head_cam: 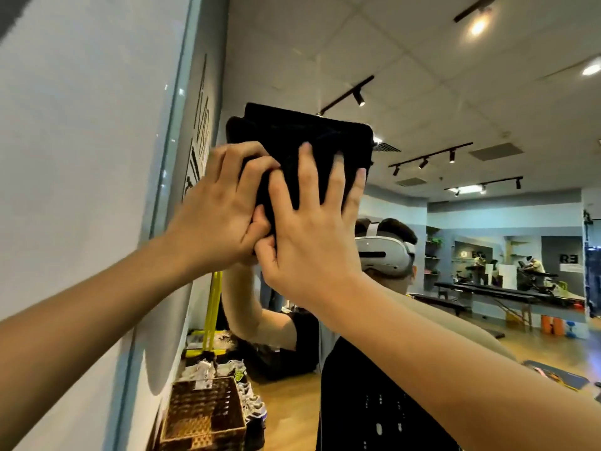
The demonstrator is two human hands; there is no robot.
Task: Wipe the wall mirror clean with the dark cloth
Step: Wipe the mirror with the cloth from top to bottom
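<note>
The cloth [302,135] is black, folded into a thick squarish pad with layered edges at its upper left. It lies flat against the mirror [455,92], above head height. The left hand [224,203] curls round its left edge; the right hand [312,222] presses on it, fingers spread straight. A wicker basket [205,415] sits low left, contents unclear. The cloth's top edge slopes down rightward; hands hide its lower part, so its long axis is unclear.

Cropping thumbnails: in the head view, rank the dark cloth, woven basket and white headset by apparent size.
1. dark cloth, largest, also nearest the camera
2. woven basket, cut off at the bottom edge
3. white headset, smallest
</note>
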